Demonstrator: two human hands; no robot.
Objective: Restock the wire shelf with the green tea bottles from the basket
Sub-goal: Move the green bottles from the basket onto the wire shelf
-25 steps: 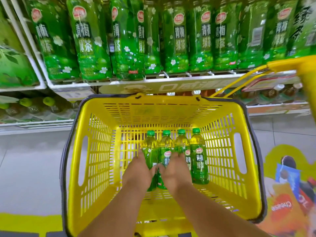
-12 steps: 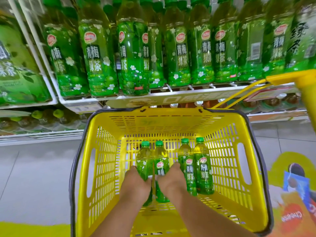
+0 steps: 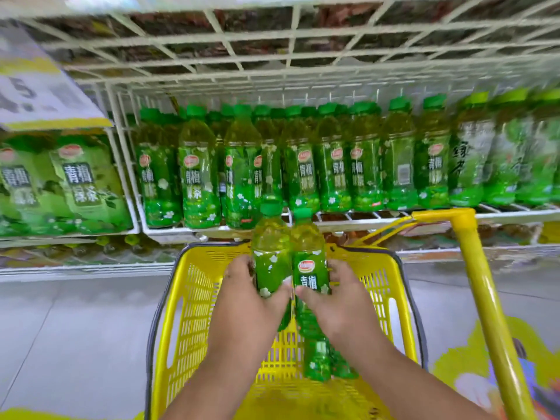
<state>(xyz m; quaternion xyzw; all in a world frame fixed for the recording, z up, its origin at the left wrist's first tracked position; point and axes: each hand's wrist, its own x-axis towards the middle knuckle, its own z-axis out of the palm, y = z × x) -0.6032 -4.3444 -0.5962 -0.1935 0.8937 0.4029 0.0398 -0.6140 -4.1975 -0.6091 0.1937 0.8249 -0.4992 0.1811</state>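
Both hands have lifted out of the yellow basket (image 3: 194,298), the left hand (image 3: 245,301) and right hand (image 3: 342,301) each with fingers clamped round a green tea bottle (image 3: 269,256), now raised toward the wire shelf (image 3: 363,218), so shelving comes next.

Head view, forward-down, near shelf (image 3: 303,228)
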